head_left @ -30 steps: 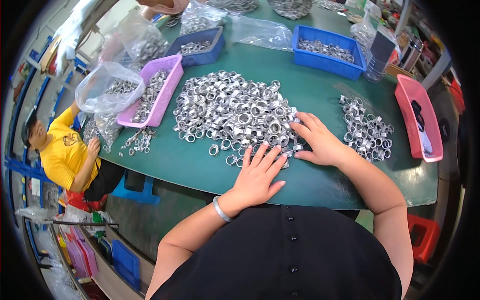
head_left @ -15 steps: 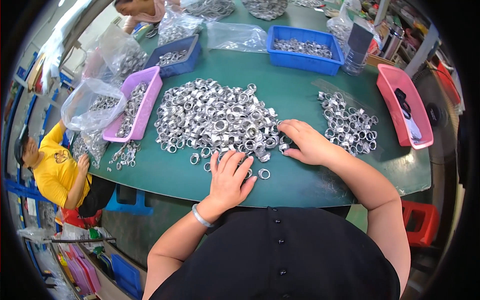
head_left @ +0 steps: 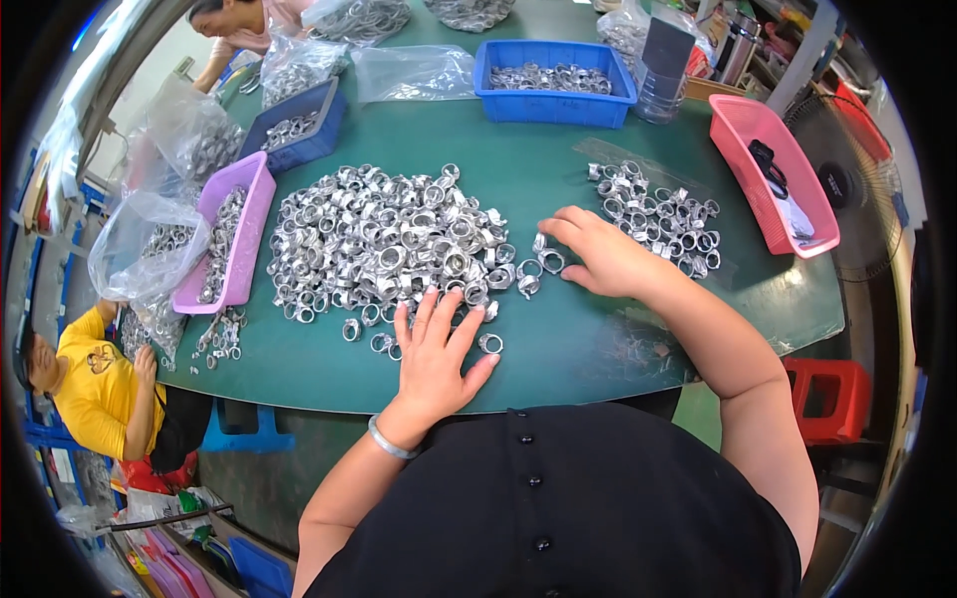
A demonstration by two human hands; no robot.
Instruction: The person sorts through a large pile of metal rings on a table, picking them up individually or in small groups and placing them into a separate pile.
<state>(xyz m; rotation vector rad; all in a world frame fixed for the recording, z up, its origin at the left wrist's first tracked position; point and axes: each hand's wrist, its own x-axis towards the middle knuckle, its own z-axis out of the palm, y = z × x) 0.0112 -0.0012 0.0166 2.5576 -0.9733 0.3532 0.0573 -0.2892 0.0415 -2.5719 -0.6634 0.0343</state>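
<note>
A large heap of silvery metal rings (head_left: 379,239) lies on the green table. My left hand (head_left: 434,349) rests flat at the heap's near edge, fingers spread over a few rings, with one loose ring (head_left: 490,344) beside its thumb. To the right of the heap, my right hand (head_left: 613,257) has its thumb and fingers apart and curved about a few rings (head_left: 548,261), which lie on the table at its fingertips. A smaller group of rings (head_left: 663,219) lies behind and right of my right hand, on a clear plastic sheet.
A pink basket (head_left: 733,149) with black-handled scissors stands at right. At the back is a blue bin (head_left: 553,108) of rings. On the left are a purple basket (head_left: 261,184), a dark blue bin (head_left: 319,130) and plastic bags (head_left: 130,254). Two other people are at the table.
My right hand has moved away from the heap to the right, drawing a few rings with it. My left hand stays at the heap's near edge, its fingers more spread. The whole view has shifted.
</note>
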